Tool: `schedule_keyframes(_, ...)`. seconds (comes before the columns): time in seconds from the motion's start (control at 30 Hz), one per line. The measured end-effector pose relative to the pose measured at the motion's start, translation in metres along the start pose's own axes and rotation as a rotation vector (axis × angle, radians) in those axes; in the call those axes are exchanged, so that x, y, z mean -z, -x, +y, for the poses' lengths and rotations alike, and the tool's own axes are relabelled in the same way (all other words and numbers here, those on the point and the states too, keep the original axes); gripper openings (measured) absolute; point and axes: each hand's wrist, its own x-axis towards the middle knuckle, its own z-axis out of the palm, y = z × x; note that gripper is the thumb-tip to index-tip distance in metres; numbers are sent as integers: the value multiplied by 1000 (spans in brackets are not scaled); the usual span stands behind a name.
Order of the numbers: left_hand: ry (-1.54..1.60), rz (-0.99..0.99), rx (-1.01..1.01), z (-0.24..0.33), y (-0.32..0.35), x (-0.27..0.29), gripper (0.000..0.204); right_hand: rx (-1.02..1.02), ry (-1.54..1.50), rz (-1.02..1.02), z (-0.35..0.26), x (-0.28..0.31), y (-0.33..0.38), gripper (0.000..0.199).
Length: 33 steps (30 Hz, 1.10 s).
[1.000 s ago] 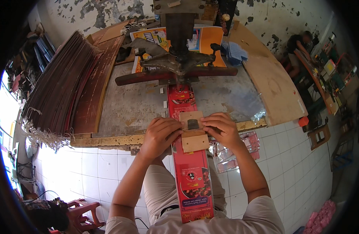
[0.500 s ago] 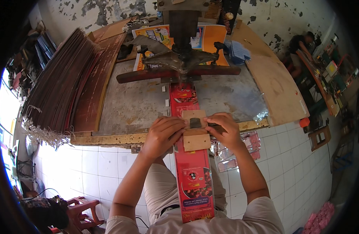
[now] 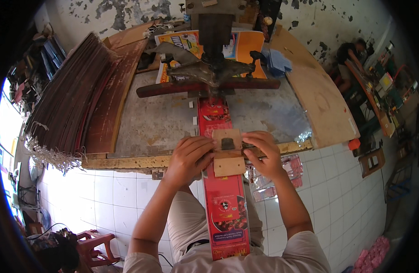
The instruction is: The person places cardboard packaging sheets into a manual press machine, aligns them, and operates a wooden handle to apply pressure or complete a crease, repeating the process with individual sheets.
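Head view, from left to right. Far left: stack of dark ribbed sheets [image 3: 68, 95] leaning along the bench edge, well apart from the work. At centre-left: left hand [image 3: 187, 159] curled, fingers pressing the left edge of a small wooden block [image 3: 227, 152], not wrapped around it. In the middle: long red printed strip [image 3: 223, 191] running from under the press machine [image 3: 214, 68] at the back of the worn table [image 3: 155, 123], across the front edge and down over the lap; block lying flat on top of the strip, just at the table's edge. At centre-right: right hand [image 3: 262, 154] bent likewise, fingertips pinching the block's right edge. Beside it, below the table edge: clear packets [image 3: 282, 175]. Far right: plywood board [image 3: 314, 100] and another person [image 3: 350, 54] seated in the background.

Likely trouble: uneven pressure from either side, skewing the block off the strip's line. Also possible: hanging weight of the strip's free end dragging it off the edge, shifting the alignment. Fingertips close to the block's edges, so at risk of a pinch if anything comes down on it.
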Motion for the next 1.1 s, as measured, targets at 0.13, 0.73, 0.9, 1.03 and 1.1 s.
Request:
schedule_keyframes(0.13, -45, 74, 109, 6, 14, 15, 40, 39, 101, -252, -51, 17, 1, 38)
schedule_keyframes(0.73, -268, -157, 201, 8, 30, 7, 45, -40, -42, -236, -46, 11, -7, 52)
schedule_keyframes(0.9, -265, -125, 184, 6, 30, 4, 44, -105, -53, -292, -45, -4, -20, 45)
schedule_keyframes(1.03, -283, -126, 183, 3, 33, 1, 45, -107, -77, -310, -28, -17, -38, 40)
schedule_keyframes(1.1, -290, -127, 190, 3, 35, 4, 46, -90, -56, -316, -9, -29, -50, 37)
